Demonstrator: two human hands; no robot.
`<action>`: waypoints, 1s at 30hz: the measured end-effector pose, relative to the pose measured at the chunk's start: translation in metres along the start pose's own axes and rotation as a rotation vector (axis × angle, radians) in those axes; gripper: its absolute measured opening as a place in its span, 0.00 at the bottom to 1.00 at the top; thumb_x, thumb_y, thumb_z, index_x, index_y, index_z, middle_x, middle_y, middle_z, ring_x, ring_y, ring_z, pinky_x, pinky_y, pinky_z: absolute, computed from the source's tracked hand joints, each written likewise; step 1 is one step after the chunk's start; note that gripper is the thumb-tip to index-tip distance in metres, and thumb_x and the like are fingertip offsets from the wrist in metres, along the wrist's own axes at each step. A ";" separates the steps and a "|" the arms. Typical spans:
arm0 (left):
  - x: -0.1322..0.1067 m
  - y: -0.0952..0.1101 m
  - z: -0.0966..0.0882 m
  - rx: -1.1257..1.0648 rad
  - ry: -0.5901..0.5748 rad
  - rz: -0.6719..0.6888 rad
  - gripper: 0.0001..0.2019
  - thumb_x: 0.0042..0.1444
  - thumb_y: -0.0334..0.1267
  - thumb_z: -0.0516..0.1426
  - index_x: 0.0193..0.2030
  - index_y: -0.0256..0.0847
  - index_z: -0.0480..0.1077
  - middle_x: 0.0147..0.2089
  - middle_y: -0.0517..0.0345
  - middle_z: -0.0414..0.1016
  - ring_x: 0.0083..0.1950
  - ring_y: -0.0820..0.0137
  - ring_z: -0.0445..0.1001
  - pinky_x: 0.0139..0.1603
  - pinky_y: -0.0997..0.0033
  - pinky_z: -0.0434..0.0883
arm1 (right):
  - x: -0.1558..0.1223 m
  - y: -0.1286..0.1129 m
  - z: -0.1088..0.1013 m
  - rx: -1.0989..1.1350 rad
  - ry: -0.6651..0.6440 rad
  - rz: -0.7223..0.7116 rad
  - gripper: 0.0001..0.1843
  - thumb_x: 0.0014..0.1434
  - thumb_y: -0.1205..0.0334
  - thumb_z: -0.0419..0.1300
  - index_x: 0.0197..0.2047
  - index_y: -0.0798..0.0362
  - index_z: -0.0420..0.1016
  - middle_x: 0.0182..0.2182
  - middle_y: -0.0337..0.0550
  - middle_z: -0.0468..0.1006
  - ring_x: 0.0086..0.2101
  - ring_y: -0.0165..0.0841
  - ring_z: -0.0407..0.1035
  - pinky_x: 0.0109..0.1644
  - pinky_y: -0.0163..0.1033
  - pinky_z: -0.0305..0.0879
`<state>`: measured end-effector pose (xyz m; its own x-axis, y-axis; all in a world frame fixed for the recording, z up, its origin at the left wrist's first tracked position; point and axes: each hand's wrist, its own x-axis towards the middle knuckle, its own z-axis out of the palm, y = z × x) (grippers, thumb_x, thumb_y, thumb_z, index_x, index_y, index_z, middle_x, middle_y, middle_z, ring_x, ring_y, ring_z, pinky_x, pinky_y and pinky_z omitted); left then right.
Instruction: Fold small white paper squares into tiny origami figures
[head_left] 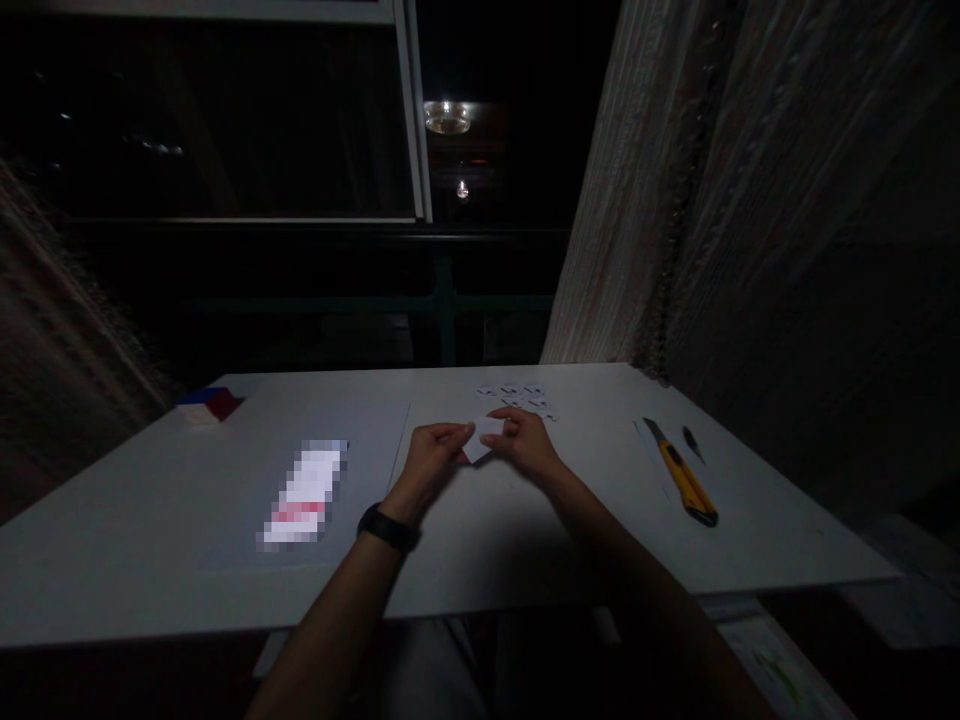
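Both hands meet above the middle of the white table (457, 570). Between them is a small white piece of paper (486, 436) with a reddish edge at its lower left. My left hand (433, 455), with a black band on its wrist, pinches the paper's left side between thumb and fingers. From the right, my right hand (529, 442) grips the other side, thumb on the face and fingers behind the top edge. Just beyond the hands lie several small white round pieces (532, 390) with dark marks, partly hidden by my right hand.
A yellow utility knife (684, 478) lies at the right, a small dark pointed item (693, 441) beside it. At the left, a lit, blurred-out phone-like screen (306, 495) rests on a pale sheet (375, 470). A coloured cube (208, 405) sits far left. Curtains (600, 230) flank a dark window.
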<state>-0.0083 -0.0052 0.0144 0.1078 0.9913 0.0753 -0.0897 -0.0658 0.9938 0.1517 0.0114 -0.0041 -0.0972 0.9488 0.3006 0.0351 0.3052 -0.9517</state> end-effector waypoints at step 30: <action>0.003 -0.004 -0.001 -0.266 0.087 -0.117 0.16 0.39 0.40 0.64 0.34 0.31 0.74 0.27 0.51 0.75 0.24 0.74 0.69 0.22 0.78 0.67 | -0.002 -0.006 0.002 0.344 0.045 0.084 0.21 0.36 0.64 0.65 0.38 0.52 0.74 0.28 0.39 0.76 0.28 0.30 0.69 0.32 0.36 0.64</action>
<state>-0.0088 -0.0016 0.0109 0.0481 0.9972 -0.0574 -0.3390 0.0703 0.9381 0.1493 0.0078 0.0009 -0.0639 0.9745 0.2152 -0.2963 0.1874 -0.9365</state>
